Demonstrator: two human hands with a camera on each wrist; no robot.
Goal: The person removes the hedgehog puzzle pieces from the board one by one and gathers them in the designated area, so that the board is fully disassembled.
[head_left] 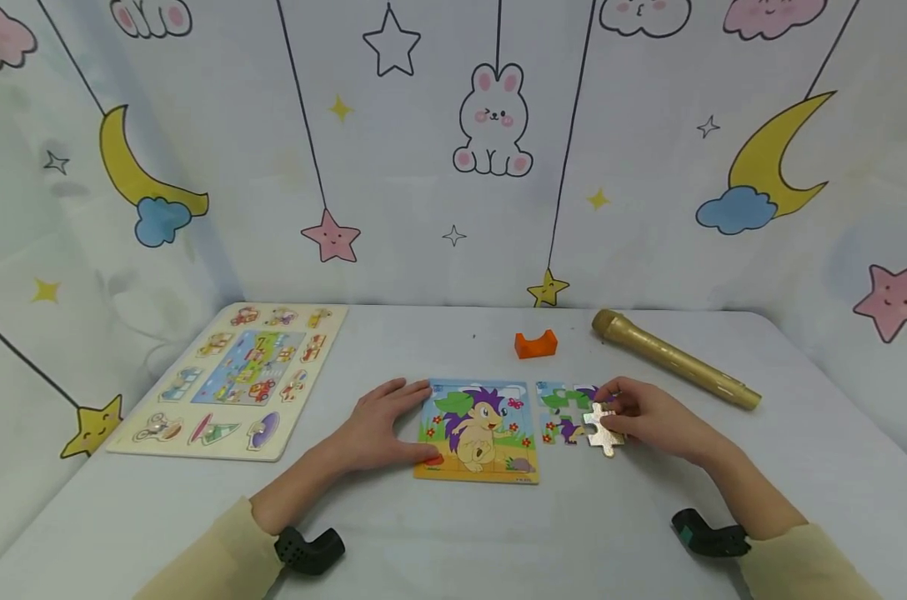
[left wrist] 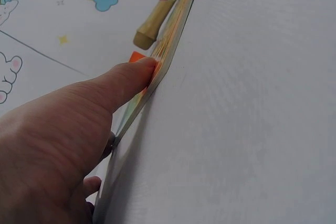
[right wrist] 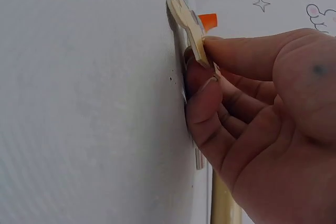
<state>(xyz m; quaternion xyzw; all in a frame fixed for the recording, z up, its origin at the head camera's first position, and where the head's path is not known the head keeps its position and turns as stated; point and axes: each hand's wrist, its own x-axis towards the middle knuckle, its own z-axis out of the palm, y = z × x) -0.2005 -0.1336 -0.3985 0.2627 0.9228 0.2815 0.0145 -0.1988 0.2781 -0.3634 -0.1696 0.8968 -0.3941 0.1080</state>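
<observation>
My left hand rests at the left side of a square hedgehog puzzle board. Its thumb lies on the board's lower left, with the other fingers spread toward the upper left corner. Just right of the board, several joined jigsaw pieces lie on the table, showing green and purple parts. Over their right side, my right hand pinches a jigsaw piece between thumb and fingers. In the right wrist view the pinched piece is tilted, its pale wooden edge showing.
Behind the board stands a small orange curved block. A gold microphone lies at the back right. On the left is a large wooden picture puzzle board with vehicle and toy shapes. A cartoon-printed cloth hangs behind the white table.
</observation>
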